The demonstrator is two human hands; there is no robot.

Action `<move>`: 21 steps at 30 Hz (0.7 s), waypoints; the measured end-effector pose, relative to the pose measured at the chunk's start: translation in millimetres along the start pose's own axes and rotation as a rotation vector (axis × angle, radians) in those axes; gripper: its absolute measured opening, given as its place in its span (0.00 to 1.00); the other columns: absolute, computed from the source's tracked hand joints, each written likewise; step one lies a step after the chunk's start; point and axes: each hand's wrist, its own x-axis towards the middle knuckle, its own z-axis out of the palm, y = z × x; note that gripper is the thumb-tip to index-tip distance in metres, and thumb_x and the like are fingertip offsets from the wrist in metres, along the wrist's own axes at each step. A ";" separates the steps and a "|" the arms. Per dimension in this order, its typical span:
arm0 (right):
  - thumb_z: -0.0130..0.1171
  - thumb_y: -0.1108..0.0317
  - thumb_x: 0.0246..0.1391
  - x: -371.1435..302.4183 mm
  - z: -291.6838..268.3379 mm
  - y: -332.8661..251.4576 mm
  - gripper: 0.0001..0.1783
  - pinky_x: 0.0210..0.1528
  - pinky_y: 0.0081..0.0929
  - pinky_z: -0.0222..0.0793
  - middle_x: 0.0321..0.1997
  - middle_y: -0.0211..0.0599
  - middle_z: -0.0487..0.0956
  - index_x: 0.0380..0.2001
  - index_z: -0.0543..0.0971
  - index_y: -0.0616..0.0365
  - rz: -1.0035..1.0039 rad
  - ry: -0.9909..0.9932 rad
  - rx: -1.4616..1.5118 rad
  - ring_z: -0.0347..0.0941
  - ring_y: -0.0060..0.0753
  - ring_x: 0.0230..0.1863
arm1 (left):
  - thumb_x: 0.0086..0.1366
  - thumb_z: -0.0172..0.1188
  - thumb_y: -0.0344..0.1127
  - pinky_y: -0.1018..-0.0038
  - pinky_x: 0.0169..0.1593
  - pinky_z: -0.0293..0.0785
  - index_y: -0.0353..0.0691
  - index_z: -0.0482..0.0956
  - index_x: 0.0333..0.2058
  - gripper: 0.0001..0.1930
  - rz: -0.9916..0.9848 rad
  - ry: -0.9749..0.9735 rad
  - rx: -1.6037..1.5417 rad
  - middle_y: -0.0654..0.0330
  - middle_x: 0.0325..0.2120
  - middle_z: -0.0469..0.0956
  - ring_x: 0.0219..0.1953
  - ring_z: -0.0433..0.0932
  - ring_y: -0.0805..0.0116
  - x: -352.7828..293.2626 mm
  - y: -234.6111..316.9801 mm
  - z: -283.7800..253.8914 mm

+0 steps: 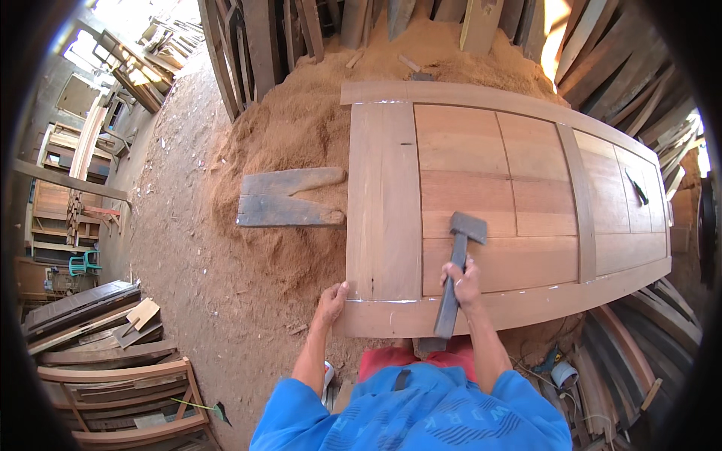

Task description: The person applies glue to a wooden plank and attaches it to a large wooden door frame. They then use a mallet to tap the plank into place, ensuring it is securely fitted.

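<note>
A large panelled wooden door (pixel 383 203) lies flat in front of me, with white glue-like smears along its joints. My right hand (pixel 462 282) is wrapped round the handle of a dark mallet (pixel 445 310), whose block head rests over the lower panel or just above it. At the door's near left corner, my left hand (pixel 332 302) grips the edge of the frame, thumb on top. Farther right on the door lies a small black tool (pixel 637 186), too small to name surely.
A grey wooden support beam (pixel 292 199) juts out left of the door. Sawdust (pixel 293 113) is heaped behind it. Planks (pixel 624 68) lean at the back right, and wooden frames (pixel 128 372) are stacked at the lower left. A white bucket (pixel 564 374) stands near my right side.
</note>
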 end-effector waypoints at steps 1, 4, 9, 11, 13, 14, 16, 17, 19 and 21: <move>0.56 0.71 0.61 18.9 4.3 -7.2 0.10 0.23 0.27 0.75 0.27 0.33 0.76 0.42 0.67 0.59 0.010 0.034 0.088 0.74 0.25 0.21 | 0.70 0.53 0.60 0.67 0.38 0.70 0.30 0.79 0.36 0.30 0.010 0.031 -0.028 0.61 0.25 0.76 0.31 0.70 0.71 1.1 -9.4 0.2; 0.54 0.71 0.63 79.0 -8.5 -10.2 0.07 0.22 0.27 0.76 0.29 0.32 0.75 0.41 0.68 0.56 -0.003 0.068 0.057 0.74 0.24 0.23 | 0.70 0.52 0.59 0.67 0.37 0.70 0.29 0.78 0.35 0.30 -0.084 0.008 0.093 0.61 0.23 0.75 0.30 0.70 0.71 -2.0 3.2 -0.1; 0.53 0.70 0.64 167.4 11.2 -43.1 0.05 0.21 0.25 0.75 0.29 0.32 0.75 0.40 0.68 0.55 -0.010 0.078 -0.020 0.73 0.23 0.23 | 0.70 0.53 0.56 0.66 0.37 0.71 0.30 0.79 0.35 0.27 -0.102 0.006 0.107 0.60 0.25 0.76 0.31 0.71 0.72 -1.7 5.3 -0.1; 0.54 0.70 0.64 205.3 25.7 -50.3 0.06 0.21 0.25 0.75 0.28 0.31 0.75 0.40 0.68 0.55 -0.021 0.054 -0.045 0.73 0.23 0.22 | 0.70 0.54 0.54 0.65 0.35 0.70 0.29 0.78 0.32 0.27 -0.098 0.012 0.095 0.59 0.22 0.74 0.29 0.69 0.71 -1.9 11.4 -0.5; 0.55 0.70 0.63 234.9 40.8 -56.7 0.07 0.20 0.25 0.74 0.28 0.31 0.75 0.41 0.68 0.55 0.005 0.007 -0.074 0.73 0.23 0.22 | 0.70 0.54 0.54 0.64 0.34 0.69 0.29 0.78 0.31 0.26 -0.108 0.006 0.098 0.58 0.21 0.73 0.29 0.69 0.71 -4.2 14.1 -2.3; 0.55 0.70 0.62 246.9 49.7 -61.2 0.08 0.20 0.26 0.74 0.27 0.31 0.75 0.42 0.68 0.55 0.027 -0.025 -0.091 0.73 0.23 0.22 | 0.70 0.54 0.54 0.65 0.34 0.70 0.30 0.78 0.32 0.26 -0.098 0.005 0.104 0.60 0.22 0.74 0.29 0.70 0.71 -3.5 13.2 -1.7; 0.56 0.70 0.62 258.9 64.4 -66.8 0.09 0.20 0.26 0.74 0.27 0.32 0.75 0.42 0.68 0.56 0.058 -0.085 -0.115 0.72 0.24 0.21 | 0.71 0.53 0.55 0.68 0.35 0.70 0.31 0.79 0.33 0.26 -0.084 0.004 0.117 0.63 0.24 0.75 0.30 0.70 0.73 -4.4 11.5 -2.1; 0.56 0.70 0.62 261.0 70.2 -70.1 0.09 0.20 0.26 0.74 0.27 0.32 0.75 0.41 0.68 0.56 0.066 -0.114 -0.121 0.72 0.24 0.21 | 0.71 0.54 0.54 0.68 0.35 0.70 0.31 0.79 0.33 0.26 -0.097 0.008 0.118 0.63 0.23 0.75 0.30 0.70 0.73 -5.0 11.2 -2.6; 0.56 0.70 0.61 266.0 73.9 -73.2 0.09 0.20 0.26 0.74 0.27 0.32 0.75 0.41 0.68 0.57 0.079 -0.147 -0.110 0.72 0.24 0.21 | 0.71 0.54 0.54 0.68 0.35 0.70 0.31 0.79 0.33 0.25 -0.114 0.014 0.120 0.63 0.23 0.75 0.30 0.71 0.73 -5.0 15.4 -3.6; 0.56 0.70 0.61 270.8 65.7 -74.1 0.09 0.20 0.26 0.74 0.27 0.32 0.75 0.40 0.68 0.57 0.090 -0.158 -0.078 0.72 0.24 0.21 | 0.70 0.55 0.53 0.66 0.35 0.70 0.31 0.79 0.34 0.25 -0.114 0.033 0.077 0.59 0.23 0.76 0.30 0.71 0.70 -9.2 24.3 -2.8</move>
